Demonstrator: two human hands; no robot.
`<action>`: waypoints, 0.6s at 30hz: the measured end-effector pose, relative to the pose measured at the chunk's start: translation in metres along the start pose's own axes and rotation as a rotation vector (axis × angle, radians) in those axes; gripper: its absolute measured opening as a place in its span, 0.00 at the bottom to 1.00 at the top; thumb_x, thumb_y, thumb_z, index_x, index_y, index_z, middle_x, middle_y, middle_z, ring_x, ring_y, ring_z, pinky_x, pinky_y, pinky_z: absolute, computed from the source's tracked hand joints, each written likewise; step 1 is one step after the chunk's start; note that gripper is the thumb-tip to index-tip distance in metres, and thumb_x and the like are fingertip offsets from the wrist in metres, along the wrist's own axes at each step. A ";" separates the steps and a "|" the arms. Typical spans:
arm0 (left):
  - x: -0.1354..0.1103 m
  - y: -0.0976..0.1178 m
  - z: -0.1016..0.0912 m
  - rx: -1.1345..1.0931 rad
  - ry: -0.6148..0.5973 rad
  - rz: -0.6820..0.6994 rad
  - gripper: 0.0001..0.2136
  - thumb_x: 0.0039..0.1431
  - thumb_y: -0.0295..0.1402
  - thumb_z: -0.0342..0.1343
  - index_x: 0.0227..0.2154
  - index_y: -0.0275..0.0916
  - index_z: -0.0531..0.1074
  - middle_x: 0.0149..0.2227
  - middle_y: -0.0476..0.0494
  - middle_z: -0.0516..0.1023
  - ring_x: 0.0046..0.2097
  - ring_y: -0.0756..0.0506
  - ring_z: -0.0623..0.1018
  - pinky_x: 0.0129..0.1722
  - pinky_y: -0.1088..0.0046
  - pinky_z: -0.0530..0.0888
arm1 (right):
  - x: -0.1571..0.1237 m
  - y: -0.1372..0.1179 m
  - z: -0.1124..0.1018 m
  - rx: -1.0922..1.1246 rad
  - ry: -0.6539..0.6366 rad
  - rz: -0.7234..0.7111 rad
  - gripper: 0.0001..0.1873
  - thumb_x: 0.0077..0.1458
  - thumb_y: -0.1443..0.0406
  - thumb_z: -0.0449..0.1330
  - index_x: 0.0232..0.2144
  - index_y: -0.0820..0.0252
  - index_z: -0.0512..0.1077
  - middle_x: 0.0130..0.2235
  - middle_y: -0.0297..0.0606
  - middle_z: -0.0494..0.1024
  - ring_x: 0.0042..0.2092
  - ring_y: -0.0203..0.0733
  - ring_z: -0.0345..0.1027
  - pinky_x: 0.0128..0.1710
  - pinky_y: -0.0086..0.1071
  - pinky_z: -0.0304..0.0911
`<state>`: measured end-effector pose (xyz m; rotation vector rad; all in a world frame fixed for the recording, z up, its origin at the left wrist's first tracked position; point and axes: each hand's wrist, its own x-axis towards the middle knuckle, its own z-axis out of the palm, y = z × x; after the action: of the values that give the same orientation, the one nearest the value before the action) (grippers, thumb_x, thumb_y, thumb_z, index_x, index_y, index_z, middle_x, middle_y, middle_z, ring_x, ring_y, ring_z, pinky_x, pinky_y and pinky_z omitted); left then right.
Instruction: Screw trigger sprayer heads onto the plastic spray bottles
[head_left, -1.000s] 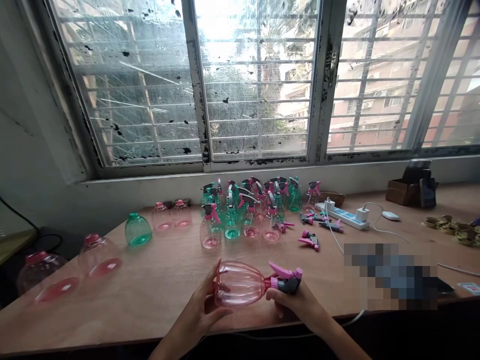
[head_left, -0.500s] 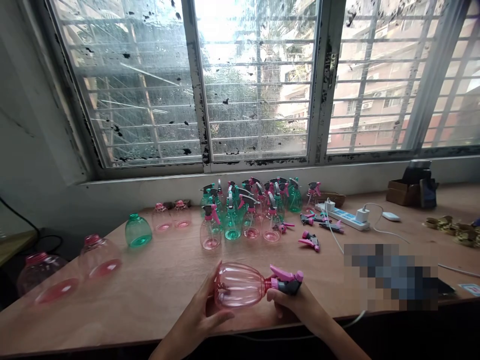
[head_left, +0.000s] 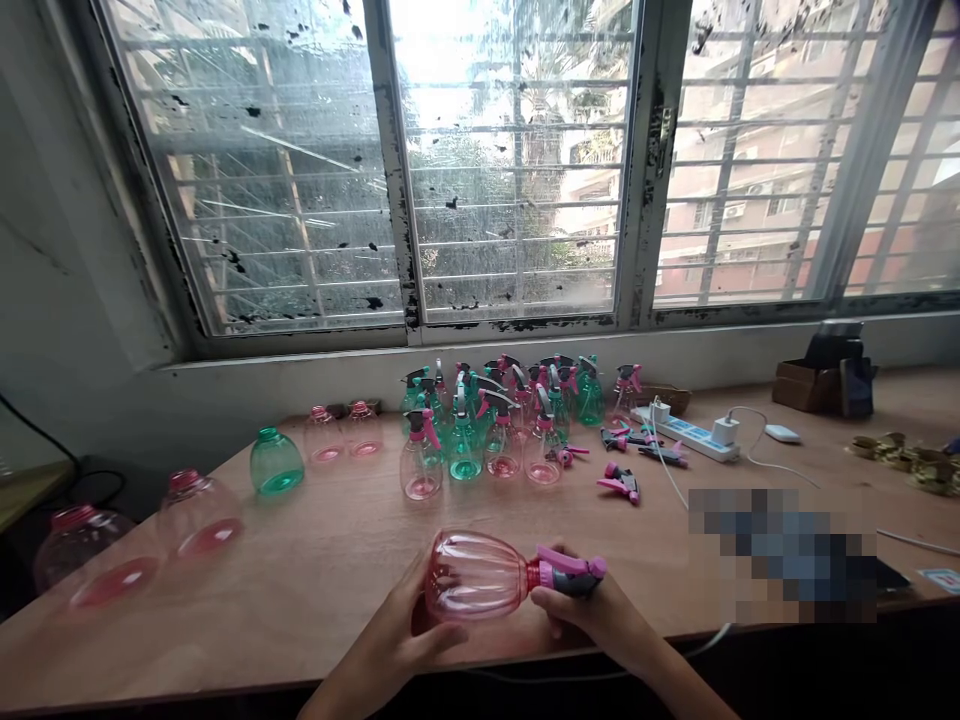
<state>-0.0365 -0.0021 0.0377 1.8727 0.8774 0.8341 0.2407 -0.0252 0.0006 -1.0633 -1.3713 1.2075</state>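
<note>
A clear pink spray bottle (head_left: 474, 574) lies on its side just above the near edge of the wooden table (head_left: 315, 560). My left hand (head_left: 405, 630) wraps round its rounded base. My right hand (head_left: 581, 612) grips the pink and grey trigger head (head_left: 570, 570) fitted on the bottle's neck. Both hands are closed on it.
Several finished pink and green spray bottles (head_left: 495, 420) stand at the back centre. Loose trigger heads (head_left: 622, 482) lie to their right, beside a power strip (head_left: 686, 432) with cables. Headless bottles (head_left: 276, 460) stand at the left. A blurred patch (head_left: 780, 550) covers the right.
The trigger head has turned in my right hand, its pink lever now lying flatter. The bottle has shifted slightly left and down towards me.
</note>
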 end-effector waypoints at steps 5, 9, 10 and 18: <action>0.001 -0.015 -0.001 0.015 0.019 0.028 0.43 0.61 0.39 0.63 0.72 0.52 0.42 0.66 0.42 0.65 0.65 0.35 0.67 0.67 0.56 0.62 | -0.002 -0.002 0.001 0.084 0.078 0.002 0.42 0.46 0.47 0.71 0.57 0.66 0.71 0.19 0.25 0.72 0.21 0.38 0.66 0.28 0.34 0.65; -0.002 -0.014 0.000 0.009 0.050 0.018 0.41 0.63 0.39 0.61 0.71 0.55 0.43 0.66 0.46 0.66 0.65 0.37 0.67 0.68 0.59 0.62 | -0.003 -0.005 0.002 0.099 0.060 -0.002 0.40 0.48 0.49 0.70 0.56 0.67 0.71 0.19 0.25 0.71 0.22 0.37 0.64 0.28 0.34 0.64; -0.002 -0.012 0.000 0.015 0.050 0.009 0.41 0.62 0.40 0.62 0.71 0.54 0.44 0.66 0.45 0.66 0.66 0.37 0.66 0.68 0.59 0.61 | -0.003 -0.005 0.002 0.091 0.053 -0.002 0.38 0.49 0.50 0.70 0.55 0.67 0.71 0.19 0.25 0.71 0.22 0.36 0.64 0.28 0.33 0.64; -0.001 -0.006 -0.002 0.022 0.007 -0.020 0.43 0.57 0.41 0.67 0.71 0.47 0.50 0.67 0.39 0.64 0.67 0.33 0.64 0.69 0.56 0.59 | 0.001 -0.002 0.000 -0.058 0.008 -0.010 0.13 0.50 0.58 0.67 0.35 0.56 0.69 0.18 0.25 0.74 0.21 0.38 0.69 0.23 0.27 0.61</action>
<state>-0.0398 0.0004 0.0332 1.8784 0.9118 0.8215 0.2408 -0.0247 0.0027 -1.0995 -1.4117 1.1614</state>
